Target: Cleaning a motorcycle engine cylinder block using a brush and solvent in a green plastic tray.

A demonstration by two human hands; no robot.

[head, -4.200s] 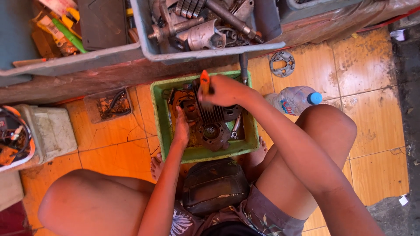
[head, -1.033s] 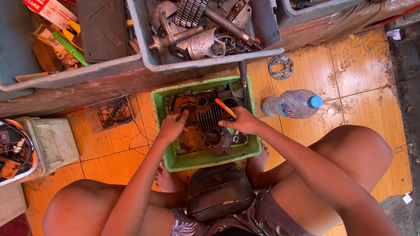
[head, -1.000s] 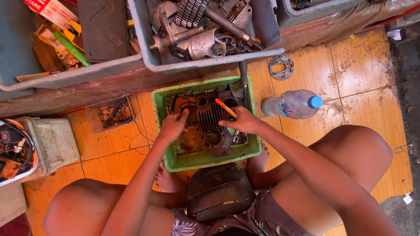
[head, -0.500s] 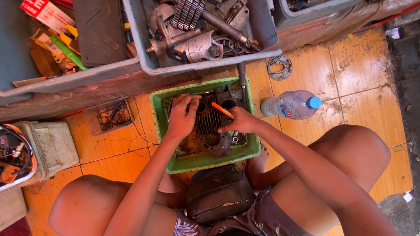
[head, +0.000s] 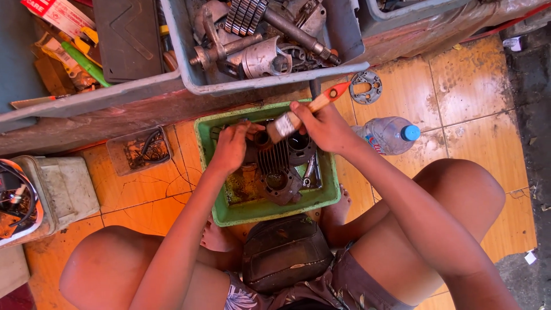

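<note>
Your left hand [head: 231, 146] grips a dark finned metal engine cylinder [head: 279, 169] inside the green plastic tub [head: 221, 209]; your right hand [head: 324, 126] clasps an orange-handled paintbrush [head: 310, 107], its handle slanting up and away to the right.

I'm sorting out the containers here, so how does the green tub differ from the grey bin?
The green tub sits on the tiled floor between the person's feet; the grey bin rests higher, on a ledge. The tub holds one finned engine part that both hands work on; the bin is piled with many metal parts. Both are open plastic containers.
</note>
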